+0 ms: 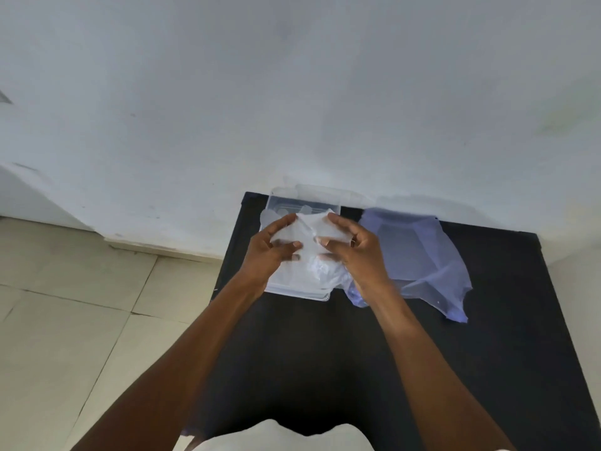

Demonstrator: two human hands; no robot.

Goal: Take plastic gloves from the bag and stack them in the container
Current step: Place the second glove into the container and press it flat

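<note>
A thin, see-through plastic glove (307, 234) is stretched between both hands above a clear rectangular container (294, 203) at the back of the black table. My left hand (271, 247) pinches its left side. My right hand (353, 249) grips its right side, thumb on top. More crumpled clear plastic (327, 271) lies in the container under the hands. A pale bluish plastic bag (419, 255) lies open and flat to the right of the container, touching its corner.
The black table (325, 336) stands against a white wall (292, 92). Beige floor tiles (65, 304) lie to the left of it. A small piece of bluish plastic (190, 429) shows near my left arm at the table's near edge.
</note>
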